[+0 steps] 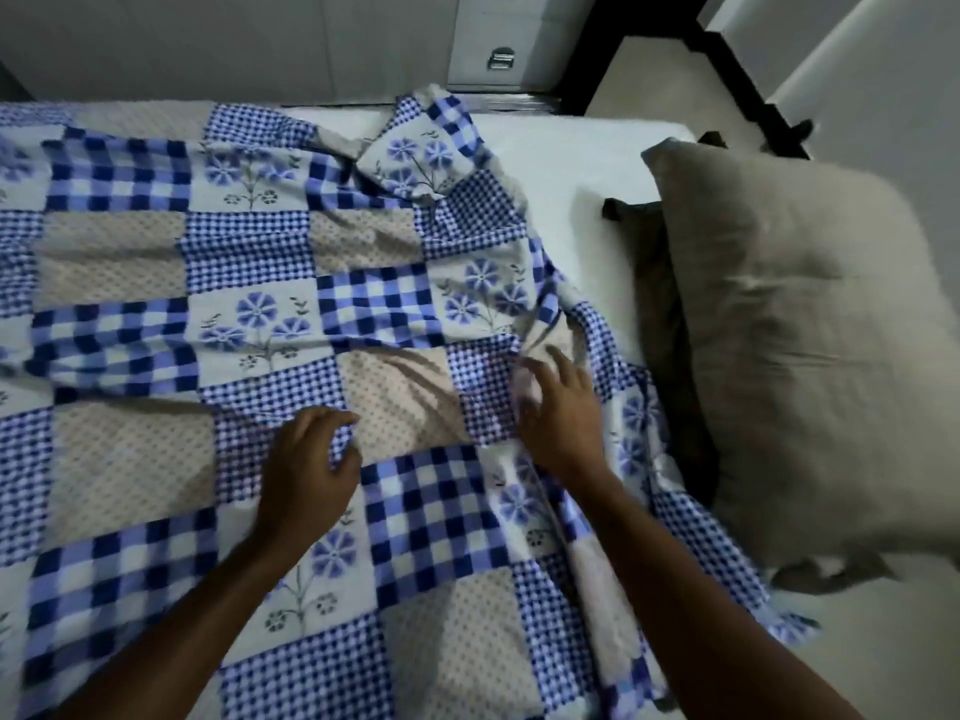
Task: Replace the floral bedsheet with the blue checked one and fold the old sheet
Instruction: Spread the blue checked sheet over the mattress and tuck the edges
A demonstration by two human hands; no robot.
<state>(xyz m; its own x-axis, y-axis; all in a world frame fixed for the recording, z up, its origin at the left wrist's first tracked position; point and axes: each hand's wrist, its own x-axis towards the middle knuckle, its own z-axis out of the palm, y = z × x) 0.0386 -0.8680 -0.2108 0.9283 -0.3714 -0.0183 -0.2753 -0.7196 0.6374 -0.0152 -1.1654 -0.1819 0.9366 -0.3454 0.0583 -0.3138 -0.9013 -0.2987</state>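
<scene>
- left hand (306, 470) pinches a fold of the blue checked sheet (208, 283)
- right hand (561, 413) on a bunched ridge; blurred, grip can't tell
- grey pillow (810, 345) on bare mattress (571, 163)

A grey drawer unit (511, 39) stands against the pale wall (208, 39) beyond a beige pillow (810, 330).

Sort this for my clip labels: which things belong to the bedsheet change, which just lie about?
In the job: blue checked sheet, bare mattress, left hand pinching it, right hand touching it.
Lying about: beige pillow, dark pillow, drawer unit.
</scene>
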